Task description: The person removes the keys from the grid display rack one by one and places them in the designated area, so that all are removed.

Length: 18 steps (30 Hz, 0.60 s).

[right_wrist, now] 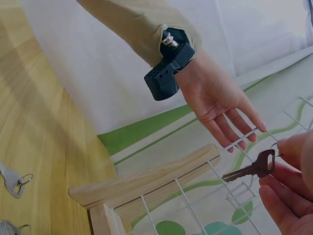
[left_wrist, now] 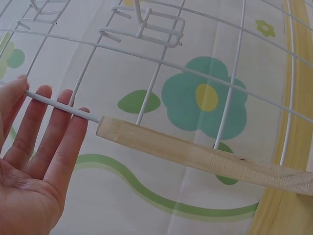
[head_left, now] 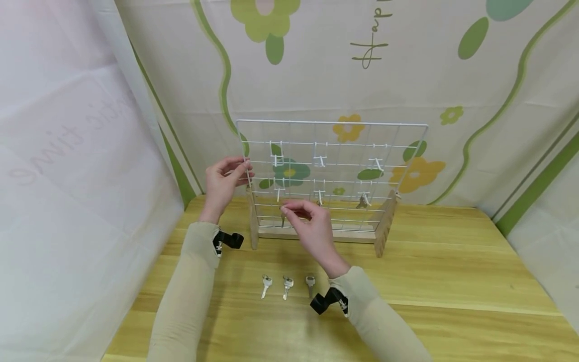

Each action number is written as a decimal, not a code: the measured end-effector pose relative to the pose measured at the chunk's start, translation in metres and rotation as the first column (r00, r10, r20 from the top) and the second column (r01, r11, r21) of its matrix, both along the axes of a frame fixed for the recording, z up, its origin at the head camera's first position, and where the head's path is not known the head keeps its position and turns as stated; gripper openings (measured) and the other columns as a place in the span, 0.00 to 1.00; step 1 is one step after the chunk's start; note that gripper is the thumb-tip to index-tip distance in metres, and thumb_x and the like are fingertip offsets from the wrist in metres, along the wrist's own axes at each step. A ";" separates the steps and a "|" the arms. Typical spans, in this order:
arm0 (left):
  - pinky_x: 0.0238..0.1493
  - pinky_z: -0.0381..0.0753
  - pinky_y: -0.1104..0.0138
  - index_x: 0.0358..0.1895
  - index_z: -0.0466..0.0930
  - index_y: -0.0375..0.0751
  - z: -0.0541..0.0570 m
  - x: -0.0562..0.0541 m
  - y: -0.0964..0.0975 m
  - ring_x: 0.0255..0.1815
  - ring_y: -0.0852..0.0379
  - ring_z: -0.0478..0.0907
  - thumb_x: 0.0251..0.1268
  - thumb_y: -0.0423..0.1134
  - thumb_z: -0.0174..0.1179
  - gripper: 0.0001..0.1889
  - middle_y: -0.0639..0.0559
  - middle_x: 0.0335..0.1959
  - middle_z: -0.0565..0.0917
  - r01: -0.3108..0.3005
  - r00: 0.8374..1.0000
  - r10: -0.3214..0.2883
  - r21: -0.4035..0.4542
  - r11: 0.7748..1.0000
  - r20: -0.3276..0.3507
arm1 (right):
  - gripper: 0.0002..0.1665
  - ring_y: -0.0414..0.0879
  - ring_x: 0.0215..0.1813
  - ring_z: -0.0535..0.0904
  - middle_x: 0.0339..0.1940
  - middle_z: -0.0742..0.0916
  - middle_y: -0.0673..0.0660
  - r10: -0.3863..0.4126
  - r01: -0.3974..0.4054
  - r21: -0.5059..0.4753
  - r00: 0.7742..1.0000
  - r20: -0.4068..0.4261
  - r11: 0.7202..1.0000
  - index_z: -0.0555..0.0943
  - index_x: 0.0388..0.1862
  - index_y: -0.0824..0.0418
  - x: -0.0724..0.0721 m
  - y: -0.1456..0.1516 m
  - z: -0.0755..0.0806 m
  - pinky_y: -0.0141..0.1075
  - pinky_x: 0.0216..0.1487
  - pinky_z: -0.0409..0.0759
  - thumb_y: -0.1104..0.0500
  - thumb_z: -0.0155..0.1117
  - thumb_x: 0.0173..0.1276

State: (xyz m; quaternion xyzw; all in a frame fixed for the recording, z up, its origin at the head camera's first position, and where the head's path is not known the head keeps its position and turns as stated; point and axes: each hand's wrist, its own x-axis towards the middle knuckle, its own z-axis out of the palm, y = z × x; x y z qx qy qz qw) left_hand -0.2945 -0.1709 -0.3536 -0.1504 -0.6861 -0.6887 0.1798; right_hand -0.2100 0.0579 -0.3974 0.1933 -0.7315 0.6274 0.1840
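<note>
A white wire grid rack (head_left: 332,122) stands upright in wooden legs, with two rows of white hooks on it. My left hand (head_left: 221,183) holds its left side wire, the thumb on one side and the fingers behind, as the left wrist view shows. In front of the lower left hook (head_left: 279,193), my right hand (head_left: 312,226) pinches a key (right_wrist: 252,169) by its small ring. The key's blade points away from the fingers. Another key (head_left: 362,202) hangs at the lower right hook. Three keys lie in a row on the table, among them the middle one (head_left: 287,287).
The wooden table (head_left: 452,281) reaches back to a white cloth (head_left: 416,60) printed with flowers. Side cloths enclose it at left and right. The right wooden leg (head_left: 385,223) of the rack juts forward. Each wrist carries a black camera mount (head_left: 228,240).
</note>
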 end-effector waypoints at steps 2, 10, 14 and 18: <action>0.41 0.89 0.60 0.49 0.85 0.33 0.000 0.000 0.000 0.38 0.51 0.88 0.71 0.38 0.67 0.12 0.41 0.41 0.88 0.005 1.000 -0.005 0.007 1.000 -0.003 | 0.04 0.44 0.42 0.86 0.44 0.90 0.49 0.004 -0.004 0.006 1.000 -0.006 1.000 0.88 0.40 0.57 0.003 0.003 0.000 0.42 0.47 0.87 0.58 0.72 0.71; 0.41 0.89 0.59 0.48 0.86 0.34 -0.002 -0.002 0.000 0.37 0.51 0.88 0.71 0.39 0.67 0.12 0.40 0.40 0.88 -0.001 1.000 0.001 0.003 1.000 -0.008 | 0.03 0.50 0.42 0.86 0.40 0.90 0.56 -0.021 0.021 0.073 1.000 0.007 0.997 0.88 0.41 0.64 0.015 0.016 0.000 0.42 0.46 0.86 0.65 0.72 0.69; 0.40 0.89 0.60 0.48 0.86 0.34 -0.003 -0.003 -0.001 0.36 0.52 0.89 0.70 0.40 0.68 0.13 0.41 0.39 0.88 -0.009 1.000 0.009 -0.002 1.000 -0.012 | 0.03 0.53 0.40 0.86 0.38 0.90 0.60 -0.031 0.028 0.088 0.999 0.031 0.996 0.87 0.40 0.68 0.027 0.024 0.012 0.44 0.44 0.87 0.69 0.71 0.68; 0.40 0.89 0.60 0.48 0.86 0.34 -0.003 -0.003 -0.001 0.35 0.52 0.89 0.70 0.40 0.68 0.12 0.41 0.39 0.88 -0.009 1.000 0.009 -0.006 1.000 -0.015 | 0.02 0.51 0.38 0.86 0.37 0.90 0.60 -0.038 0.032 0.098 0.997 0.065 0.995 0.87 0.39 0.68 0.038 0.034 0.023 0.41 0.41 0.87 0.70 0.71 0.68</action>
